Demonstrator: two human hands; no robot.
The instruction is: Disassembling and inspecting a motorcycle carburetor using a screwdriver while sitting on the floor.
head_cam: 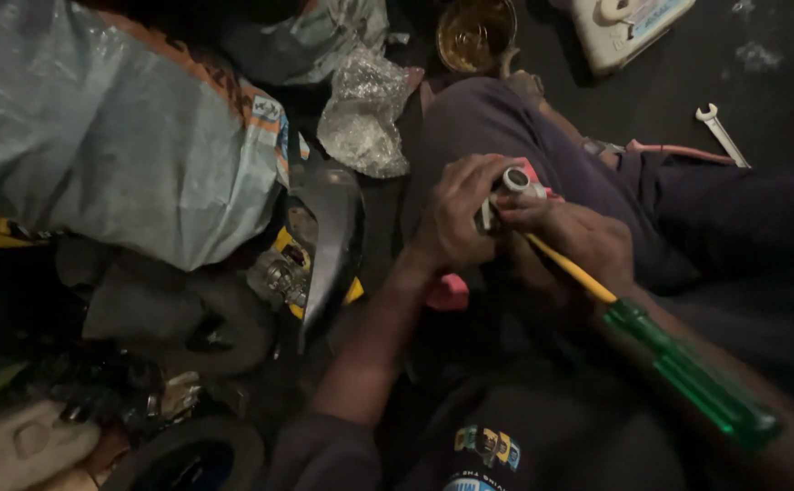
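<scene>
Your left hand [456, 218] is curled tight around a small silvery metal fitting with a round open end [512, 186], gripping it just above your dark-trousered lap, a little past centre toward 1 o'clock. Your right hand [570, 244] sits touching it at 3 o'clock, fingers closed over the yellow shaft of a screwdriver with a translucent green handle [688, 373]; the handle trails off toward 5 o'clock along your forearm, and the tip is hidden between your hands, so you cannot tell where it meets the fitting. A pink object [449, 291] peeks out just below your left wrist. Toward 10 o'clock lies a large pale blue-grey plastic sack [115, 136], with a crumpled clear plastic bag [365, 114] at 11 o'clock. A silver open-ended spanner [721, 134] lies well apart on the dark floor at 2 o'clock.
</scene>
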